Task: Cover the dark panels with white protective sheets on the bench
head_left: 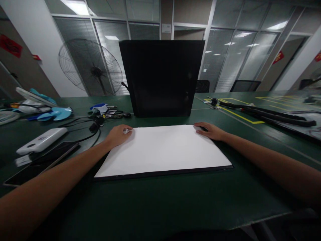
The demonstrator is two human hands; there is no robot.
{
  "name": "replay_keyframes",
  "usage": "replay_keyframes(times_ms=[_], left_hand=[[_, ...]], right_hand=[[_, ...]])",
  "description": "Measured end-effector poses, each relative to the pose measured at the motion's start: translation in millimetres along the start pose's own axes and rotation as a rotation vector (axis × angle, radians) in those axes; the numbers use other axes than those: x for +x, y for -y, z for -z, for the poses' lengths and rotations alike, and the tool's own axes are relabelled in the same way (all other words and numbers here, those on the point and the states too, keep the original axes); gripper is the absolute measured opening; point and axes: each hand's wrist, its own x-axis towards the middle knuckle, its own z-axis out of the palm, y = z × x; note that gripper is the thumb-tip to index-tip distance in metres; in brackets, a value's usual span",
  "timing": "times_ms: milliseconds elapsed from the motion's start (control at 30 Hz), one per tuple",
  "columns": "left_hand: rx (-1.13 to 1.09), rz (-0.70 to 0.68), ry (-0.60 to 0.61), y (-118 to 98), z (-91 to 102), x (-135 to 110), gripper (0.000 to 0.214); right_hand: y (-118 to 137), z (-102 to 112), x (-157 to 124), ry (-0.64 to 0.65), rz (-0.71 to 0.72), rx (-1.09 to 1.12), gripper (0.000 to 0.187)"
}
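Observation:
A white sheet (160, 150) lies flat over a thin dark panel, whose black edge (165, 172) shows along the near side. At the far left corner, my left hand (119, 135) is closed on the sheet's edge, and a small shiny, pale bit shows between thumb and fingers. My right hand (209, 131) grips the far right corner, its thumb on the white surface and its fingers along the far edge. Just beyond the sheet, a large black panel (163, 78) stands upright, leaning slightly.
The green table (160, 204) holds a white power bank-like device (42, 140), a dark phone or tablet (42, 164), tangled cables (96, 124) and blue fan-like blades (55, 113) on the left. Black strips (271, 113) and yellow tape marks (242, 115) lie right.

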Motion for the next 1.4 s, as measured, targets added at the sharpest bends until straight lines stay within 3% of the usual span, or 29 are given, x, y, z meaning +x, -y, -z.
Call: replay_keyframes(times_ms=[100,200,267,400,500,733,1067,1200,1400], left_hand=[[-0.007,-0.007,-0.001,0.7,1.0,0.0,0.043],[-0.012,-0.029,-0.01,6.6,-1.0,1.3,0.043],[-0.006,-0.041,-0.011,12.0,-3.7,2.6,0.043],[-0.001,-0.041,-0.014,17.8,-8.4,4.5,0.045],[-0.008,-0.04,-0.013,15.7,-8.7,4.9,0.045],[-0.001,-0.039,-0.015,12.3,-4.4,3.6,0.045],[-0.015,-0.002,-0.007,7.2,-1.4,4.1,0.045],[-0.076,0.059,0.061,10.7,3.0,7.2,0.045],[-0.346,0.151,0.105,24.1,7.2,15.7,0.042]], right_hand=[[11.4,4.1,-4.5,-0.034,0.033,-0.022,0.067],[42.1,8.1,-13.4,-0.025,0.13,-0.092,0.062],[75.0,8.1,-22.1,0.069,0.225,-0.125,0.063],[149.6,1.1,-43.7,0.361,0.446,-0.069,0.09],[185.6,-5.6,-57.9,0.433,0.559,-0.029,0.1],[192.1,-12.2,-61.7,0.237,0.601,-0.098,0.076],[218.3,-0.5,-74.1,-0.247,1.077,-0.371,0.026],[223.3,5.3,-74.0,-0.317,1.149,-0.435,0.024],[226.3,19.3,-70.2,-0.394,1.175,-0.532,0.028]])
